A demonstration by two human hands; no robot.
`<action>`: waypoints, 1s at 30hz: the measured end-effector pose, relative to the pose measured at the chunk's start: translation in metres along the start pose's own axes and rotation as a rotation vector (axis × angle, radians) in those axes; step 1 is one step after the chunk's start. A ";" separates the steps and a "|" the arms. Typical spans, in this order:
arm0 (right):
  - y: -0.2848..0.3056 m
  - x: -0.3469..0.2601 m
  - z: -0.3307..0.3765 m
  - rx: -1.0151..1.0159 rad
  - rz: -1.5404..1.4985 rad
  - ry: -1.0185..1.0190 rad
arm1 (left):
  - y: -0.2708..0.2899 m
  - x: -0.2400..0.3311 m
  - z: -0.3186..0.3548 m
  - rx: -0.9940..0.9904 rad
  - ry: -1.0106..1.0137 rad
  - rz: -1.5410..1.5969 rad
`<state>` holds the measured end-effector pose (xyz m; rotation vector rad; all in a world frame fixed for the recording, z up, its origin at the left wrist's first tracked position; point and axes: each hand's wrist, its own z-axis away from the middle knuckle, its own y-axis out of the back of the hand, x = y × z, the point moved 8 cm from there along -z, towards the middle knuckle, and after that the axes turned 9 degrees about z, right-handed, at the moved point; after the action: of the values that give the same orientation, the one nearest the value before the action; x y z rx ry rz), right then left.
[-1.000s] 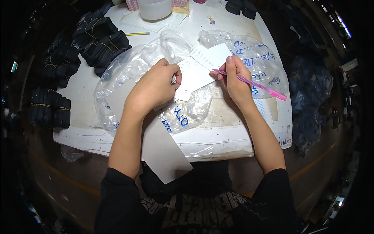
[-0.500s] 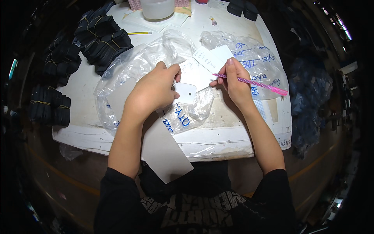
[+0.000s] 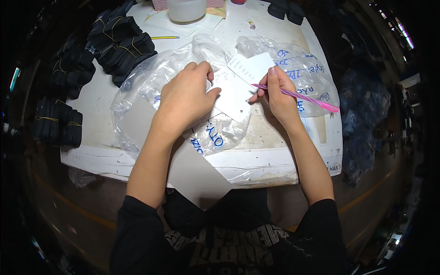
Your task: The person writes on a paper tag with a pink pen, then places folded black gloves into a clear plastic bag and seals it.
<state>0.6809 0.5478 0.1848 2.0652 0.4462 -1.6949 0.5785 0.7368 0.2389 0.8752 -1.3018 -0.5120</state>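
Note:
My left hand point(image 3: 185, 96) is over the clear plastic bag point(image 3: 224, 137), fingers curled and thumb apart from the index finger. A bit of white card shows between them, mostly hidden by the fingers. Beside the thumb lies a white tag point(image 3: 233, 101) with a small punched hole, its holed end pointing toward me. My right hand point(image 3: 279, 94) grips a pink-and-purple striped pen point(image 3: 308, 98), its tip over a small handwritten white slip point(image 3: 252, 68). Beneath my left forearm, a long grey cardboard piece point(image 3: 199, 176) sticks out past the table's near edge.
Bundles of dark fabric pieces point(image 3: 126, 52), tied with yellow bands, are stacked at the left. A second clear bag point(image 3: 316, 80) with blue handwriting lies on the right. Toward the back are a yellow pencil point(image 3: 165, 37) and a translucent tub point(image 3: 187, 11).
My left hand has moved slightly up and away from me. The holed end of a tag now shows farther right, turned toward me. The grey cardboard has shifted slightly; my right hand stays nearly still.

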 end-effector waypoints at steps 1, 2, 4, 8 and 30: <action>-0.001 0.000 0.000 -0.008 0.020 0.002 | -0.002 -0.005 -0.001 -0.076 0.034 -0.052; -0.002 0.001 0.001 -0.015 0.037 -0.004 | -0.004 -0.011 -0.001 -0.137 0.082 -0.107; -0.003 0.000 0.002 -0.008 0.108 -0.006 | -0.008 -0.009 0.000 -0.140 0.047 -0.086; -0.001 -0.002 0.002 0.013 0.138 -0.013 | -0.027 -0.010 0.000 -0.197 0.035 0.005; -0.002 0.006 0.000 0.020 0.200 -0.076 | -0.033 -0.009 -0.004 -0.247 -0.169 0.084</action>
<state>0.6809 0.5490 0.1783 1.9784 0.1919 -1.6579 0.5852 0.7252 0.2076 0.5790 -1.3876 -0.6755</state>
